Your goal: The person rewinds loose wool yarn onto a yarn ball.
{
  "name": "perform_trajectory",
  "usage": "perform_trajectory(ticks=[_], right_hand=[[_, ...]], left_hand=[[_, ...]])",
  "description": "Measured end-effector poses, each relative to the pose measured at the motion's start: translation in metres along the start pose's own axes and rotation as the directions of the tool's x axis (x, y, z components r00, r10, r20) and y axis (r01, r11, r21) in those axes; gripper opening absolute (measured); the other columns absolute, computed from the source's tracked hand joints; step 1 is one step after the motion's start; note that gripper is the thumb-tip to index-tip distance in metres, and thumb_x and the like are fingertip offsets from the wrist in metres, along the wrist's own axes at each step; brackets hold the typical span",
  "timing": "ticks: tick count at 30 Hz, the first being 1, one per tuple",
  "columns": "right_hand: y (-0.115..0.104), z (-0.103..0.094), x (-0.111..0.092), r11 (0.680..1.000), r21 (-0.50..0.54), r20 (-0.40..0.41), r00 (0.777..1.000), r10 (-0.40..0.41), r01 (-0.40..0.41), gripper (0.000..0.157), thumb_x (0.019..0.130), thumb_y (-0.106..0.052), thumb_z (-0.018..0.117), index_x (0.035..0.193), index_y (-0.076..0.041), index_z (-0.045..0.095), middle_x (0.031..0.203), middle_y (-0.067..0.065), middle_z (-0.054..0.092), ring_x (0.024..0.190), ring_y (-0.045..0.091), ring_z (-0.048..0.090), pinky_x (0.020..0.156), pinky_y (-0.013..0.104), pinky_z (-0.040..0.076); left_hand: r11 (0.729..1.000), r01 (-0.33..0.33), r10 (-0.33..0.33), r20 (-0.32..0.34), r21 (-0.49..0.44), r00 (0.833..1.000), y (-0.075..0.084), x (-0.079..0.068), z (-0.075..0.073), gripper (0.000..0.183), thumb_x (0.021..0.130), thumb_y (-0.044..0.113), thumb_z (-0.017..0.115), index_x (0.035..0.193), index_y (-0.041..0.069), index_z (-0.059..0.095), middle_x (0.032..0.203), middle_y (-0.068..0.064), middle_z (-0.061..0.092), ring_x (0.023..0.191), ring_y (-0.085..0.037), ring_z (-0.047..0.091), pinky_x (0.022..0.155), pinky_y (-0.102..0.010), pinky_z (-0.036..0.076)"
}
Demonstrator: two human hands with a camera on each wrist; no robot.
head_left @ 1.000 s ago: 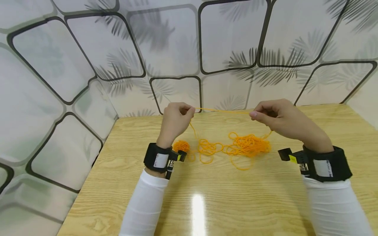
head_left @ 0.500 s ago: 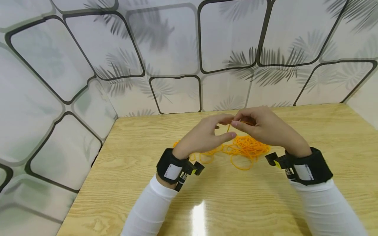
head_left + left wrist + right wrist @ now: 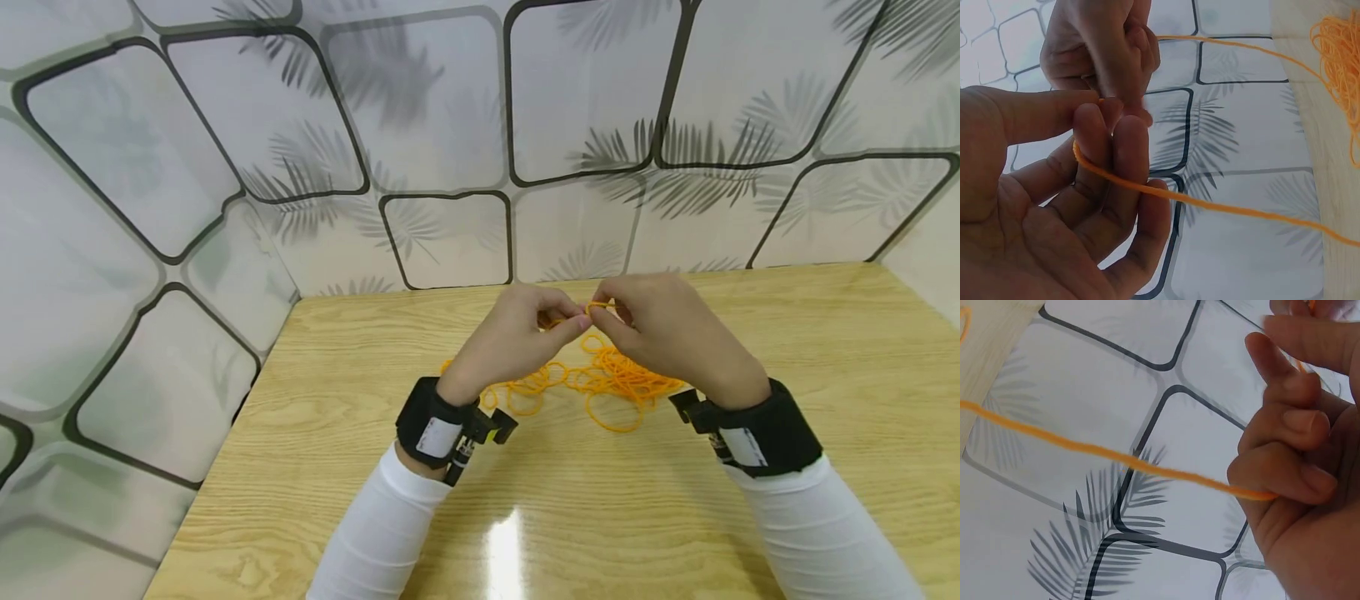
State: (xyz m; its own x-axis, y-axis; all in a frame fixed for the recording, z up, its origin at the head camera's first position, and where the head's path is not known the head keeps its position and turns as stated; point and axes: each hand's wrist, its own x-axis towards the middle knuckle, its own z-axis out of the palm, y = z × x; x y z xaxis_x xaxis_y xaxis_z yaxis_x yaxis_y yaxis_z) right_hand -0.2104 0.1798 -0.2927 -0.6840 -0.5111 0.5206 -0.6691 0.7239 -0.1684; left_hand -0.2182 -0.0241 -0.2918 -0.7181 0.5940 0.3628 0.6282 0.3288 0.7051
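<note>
Both hands meet above the table, fingertips close together on orange yarn. My left hand (image 3: 517,333) pinches the yarn between thumb and fingertips; in the left wrist view a strand (image 3: 1229,205) runs across its fingers and off to the right. The right hand (image 3: 667,329) has thumb and forefinger at a small loop of yarn (image 3: 598,305). In the right wrist view, its lower fingers curl over another strand (image 3: 1085,447). Below the hands lies a loose tangle of the same yarn (image 3: 633,377), partly hidden by the right hand.
Smaller yarn loops (image 3: 525,396) trail left from the tangle across the wooden table (image 3: 585,508). Behind my left wrist a bit of orange yarn (image 3: 446,365) peeks out, mostly hidden. A patterned wall (image 3: 442,100) rises at the table's back and left.
The hands were apart with a strand stretched between them, then came together over the tangle. Since half a second ago the left thumb has closed against its fingers on the yarn.
</note>
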Motion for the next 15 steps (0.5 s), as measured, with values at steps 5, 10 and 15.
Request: perform_trajectory(ticks=[5, 10, 15], right_hand=[[0.003, -0.004, -0.001, 0.996, -0.003, -0.018, 0.996, 0.092, -0.092, 0.038, 0.1, -0.035, 0.034, 0.068, -0.019, 0.047, 0.054, -0.006, 0.036, 0.045, 0.01, 0.033, 0.046, 0.029, 0.031], [0.011, -0.018, -0.005, 0.974, 0.042, -0.032, 0.974, 0.226, -0.224, 0.043, 0.1, -0.04, 0.03, 0.072, -0.019, 0.055, 0.051, -0.003, 0.038, 0.044, 0.014, 0.035, 0.049, 0.032, 0.032], [0.022, -0.031, -0.009, 0.941, 0.081, -0.097, 0.937, 0.336, -0.329, 0.046, 0.1, -0.041, 0.029, 0.076, -0.018, 0.06, 0.054, 0.0, 0.043, 0.046, 0.018, 0.037, 0.052, 0.034, 0.031]], left_hand=[[0.991, 0.073, -0.063, -0.09, 0.11, 0.994, -0.003, -0.003, -0.007, 0.017, 0.092, 0.026, 0.055, 0.091, 0.013, 0.066, 0.081, 0.006, 0.06, 0.07, -0.008, 0.053, 0.066, -0.021, 0.044], [0.929, 0.261, -0.18, -0.296, 0.264, 0.938, -0.013, -0.006, -0.022, 0.018, 0.091, 0.027, 0.054, 0.089, 0.013, 0.066, 0.072, 0.004, 0.058, 0.056, -0.011, 0.051, 0.05, -0.025, 0.041], [0.792, 0.457, -0.246, -0.473, 0.406, 0.846, -0.029, -0.011, -0.03, 0.022, 0.09, 0.022, 0.053, 0.071, 0.013, 0.061, 0.057, 0.003, 0.049, 0.043, -0.011, 0.041, 0.037, -0.025, 0.03]])
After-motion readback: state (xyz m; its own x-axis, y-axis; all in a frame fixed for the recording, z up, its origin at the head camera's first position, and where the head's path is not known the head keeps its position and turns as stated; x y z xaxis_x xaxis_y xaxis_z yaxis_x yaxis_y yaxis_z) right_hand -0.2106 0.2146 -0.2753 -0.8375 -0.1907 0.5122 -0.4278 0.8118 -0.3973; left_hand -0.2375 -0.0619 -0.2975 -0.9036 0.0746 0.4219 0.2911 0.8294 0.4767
